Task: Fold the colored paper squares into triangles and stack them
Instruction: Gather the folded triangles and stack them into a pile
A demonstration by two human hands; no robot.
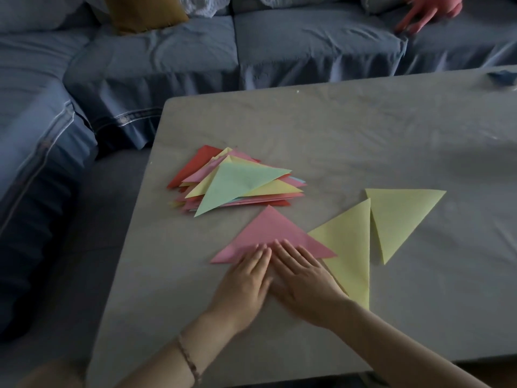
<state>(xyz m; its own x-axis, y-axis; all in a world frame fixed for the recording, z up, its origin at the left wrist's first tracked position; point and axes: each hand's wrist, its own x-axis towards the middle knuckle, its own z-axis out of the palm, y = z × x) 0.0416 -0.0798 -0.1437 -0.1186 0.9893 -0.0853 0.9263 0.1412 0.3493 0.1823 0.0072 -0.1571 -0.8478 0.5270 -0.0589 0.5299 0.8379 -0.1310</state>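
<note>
Pressing down side by side, the left hand (246, 278) and the right hand (303, 275) lie flat, fingers straight and close together, on the long near edge of a pink triangle (268, 231). The pink corner overlaps a yellow triangle (347, 247) to its right, and a second yellow triangle (397, 217) lies just beside that. Beyond the pink one sits the stack (195, 175) of folded triangles, topped by a green triangle (235, 183), near the left edge of the grey table (363, 130). A blue sofa (167, 60) stands behind.
</note>
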